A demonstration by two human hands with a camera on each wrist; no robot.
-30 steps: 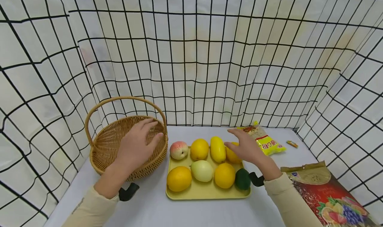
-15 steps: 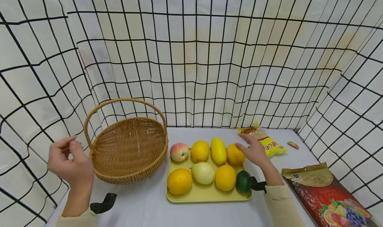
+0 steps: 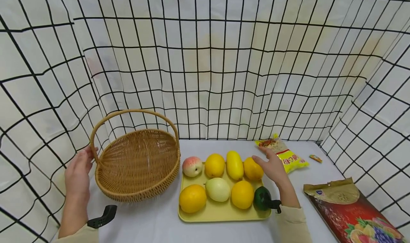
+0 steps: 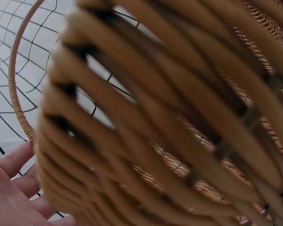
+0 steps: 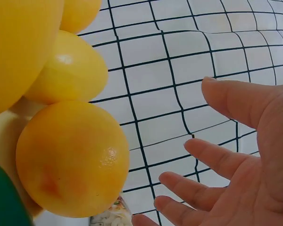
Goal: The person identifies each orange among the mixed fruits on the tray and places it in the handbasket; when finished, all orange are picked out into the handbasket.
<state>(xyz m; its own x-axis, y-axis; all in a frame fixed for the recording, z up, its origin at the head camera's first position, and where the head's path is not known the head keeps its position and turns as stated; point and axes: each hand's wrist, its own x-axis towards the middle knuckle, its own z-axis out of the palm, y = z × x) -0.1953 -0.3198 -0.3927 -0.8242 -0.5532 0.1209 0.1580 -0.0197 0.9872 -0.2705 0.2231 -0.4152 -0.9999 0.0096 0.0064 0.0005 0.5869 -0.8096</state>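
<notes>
A wicker basket [image 3: 137, 164] with a tall arched handle stands on the left. My left hand [image 3: 78, 173] is at its left side, fingertips at the foot of the handle; in the left wrist view the loosely spread fingers [image 4: 16, 162] touch the woven rim. Right of the basket, a yellow tray [image 3: 224, 216] holds a peach [image 3: 192, 166], several oranges [image 3: 242, 195], a long yellow fruit [image 3: 235, 165], a pale green round fruit [image 3: 217, 189] and a dark green fruit [image 3: 262, 197]. Near the back right orange [image 5: 73, 160] my right hand [image 3: 273, 166] hovers, fingers spread and holding nothing.
Behind the right hand lies a yellow food packet [image 3: 289, 159], with a small orange wrapper [image 3: 315, 158] beside it. A red and gold bag [image 3: 355, 211] lies at the front right. White walls with a black grid [image 3: 205, 72] enclose the table.
My left hand has moved from over the basket out to its left, then in against the handle's foot. The right hand has shifted slightly right, away from the back orange.
</notes>
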